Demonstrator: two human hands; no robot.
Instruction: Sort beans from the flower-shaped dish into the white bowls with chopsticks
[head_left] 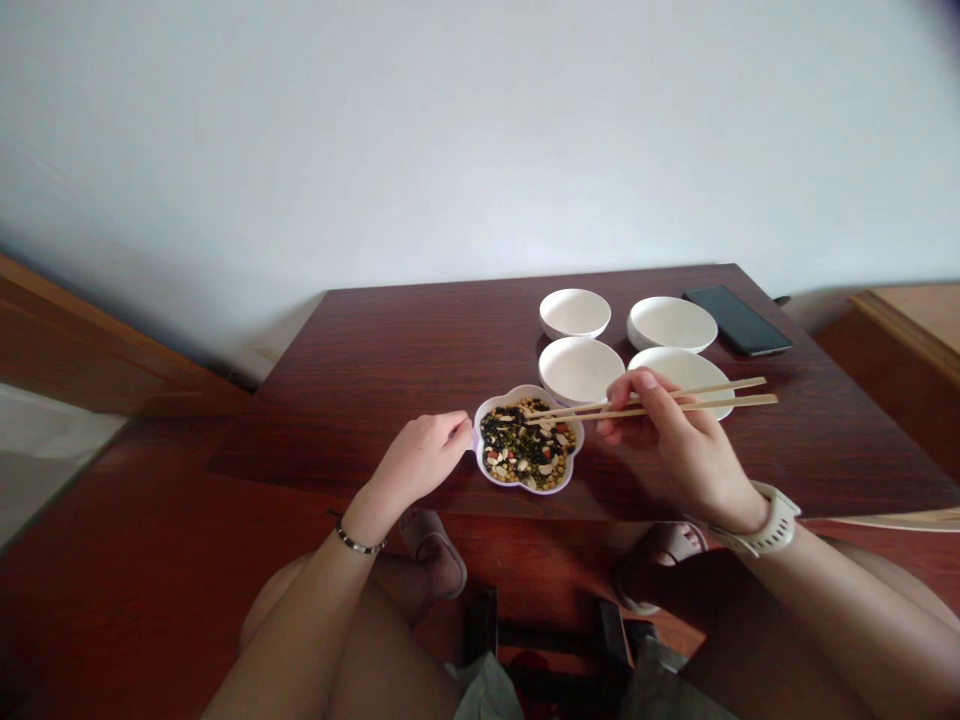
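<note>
A flower-shaped dish (577, 462) with a pale rim is filled with mixed beans, seeds and nuts (525, 440) in black, green, yellow, white and red. My left hand (429, 452) is closed on the short handle at the dish's left side. In my right hand (664, 425) I hold a pair of wooden chopsticks (720, 395), their tips down among the beans near the dish's upper middle. Whether the tips pinch a piece is too small to tell. Just beyond my right hand stands a white bowl (712, 372), partly covered by the hand and chopsticks.
Three more white bowls stand behind the dish: front left (581, 370), back left (574, 313) and back right (672, 324). A dark phone (739, 320) lies at the right of the brown wooden table (405, 350). A white wall (480, 140) rises behind it.
</note>
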